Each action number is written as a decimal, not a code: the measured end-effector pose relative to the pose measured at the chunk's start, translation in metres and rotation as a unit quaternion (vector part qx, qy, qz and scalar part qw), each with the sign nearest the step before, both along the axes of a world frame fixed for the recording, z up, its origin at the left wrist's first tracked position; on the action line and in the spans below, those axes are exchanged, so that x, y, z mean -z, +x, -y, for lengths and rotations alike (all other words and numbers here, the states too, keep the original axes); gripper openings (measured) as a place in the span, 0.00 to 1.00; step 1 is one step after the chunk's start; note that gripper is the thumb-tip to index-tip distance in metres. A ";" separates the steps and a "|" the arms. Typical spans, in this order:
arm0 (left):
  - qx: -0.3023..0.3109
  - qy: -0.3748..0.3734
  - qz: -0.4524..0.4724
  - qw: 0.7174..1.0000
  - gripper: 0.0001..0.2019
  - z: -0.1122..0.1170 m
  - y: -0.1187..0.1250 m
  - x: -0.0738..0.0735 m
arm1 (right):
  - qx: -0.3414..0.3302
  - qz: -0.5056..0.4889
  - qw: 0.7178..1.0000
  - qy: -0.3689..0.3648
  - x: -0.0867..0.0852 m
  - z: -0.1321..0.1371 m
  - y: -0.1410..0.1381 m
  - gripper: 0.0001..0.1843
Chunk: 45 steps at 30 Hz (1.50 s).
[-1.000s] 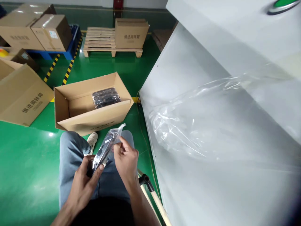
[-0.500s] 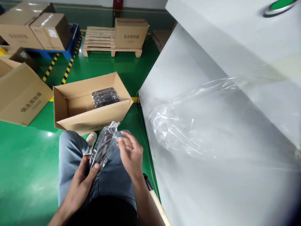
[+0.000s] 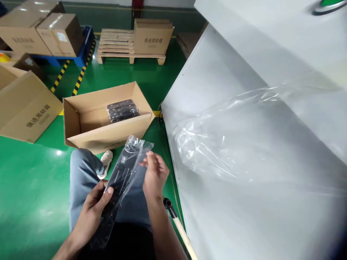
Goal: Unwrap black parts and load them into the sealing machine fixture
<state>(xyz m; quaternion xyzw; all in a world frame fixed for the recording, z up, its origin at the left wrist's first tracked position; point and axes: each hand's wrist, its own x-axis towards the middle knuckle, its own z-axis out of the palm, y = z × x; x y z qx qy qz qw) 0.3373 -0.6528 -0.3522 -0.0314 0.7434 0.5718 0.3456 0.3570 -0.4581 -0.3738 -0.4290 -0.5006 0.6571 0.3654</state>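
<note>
A flat, long black part [image 3: 121, 173] lies inside a clear plastic bag [image 3: 137, 141], held tilted above my lap. My left hand [image 3: 93, 207] is closed around the lower part of the bagged piece, thumb on top. At the bag's upper right edge, my right hand [image 3: 156, 175] pinches the loose plastic between thumb and fingers. Beyond my knees stands an open cardboard box [image 3: 108, 139], with several black parts in clear wrap [image 3: 123, 111] lying inside at its right end.
To my right, a large clear plastic bag [image 3: 206, 148] lies on a white surface [image 3: 230, 216]. A pale pole with a black end [image 3: 180, 227] is beside my right forearm. Another carton [image 3: 35, 112] stands left. Behind are a wooden pallet [image 3: 115, 43] and a blue pallet [image 3: 84, 50] with boxes.
The bagged part has turned so its broad face shows, and the bag's top has spread to the right. My right hand has closed from loose fingers to a pinch on the plastic edge.
</note>
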 end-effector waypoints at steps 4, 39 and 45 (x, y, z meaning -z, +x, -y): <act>0.022 0.016 -0.068 0.997 0.19 -0.005 -0.009 -0.005 | -0.046 -0.004 0.999 0.009 -0.004 0.010 -0.001 0.25; -0.118 -0.014 -0.274 0.954 0.17 -0.013 -0.038 0.008 | -0.437 0.063 0.894 -0.077 0.010 0.072 0.030 0.12; -0.176 0.069 -0.081 0.979 0.22 -0.004 -0.056 -0.002 | -0.468 0.046 0.872 -0.138 0.015 0.035 0.032 0.21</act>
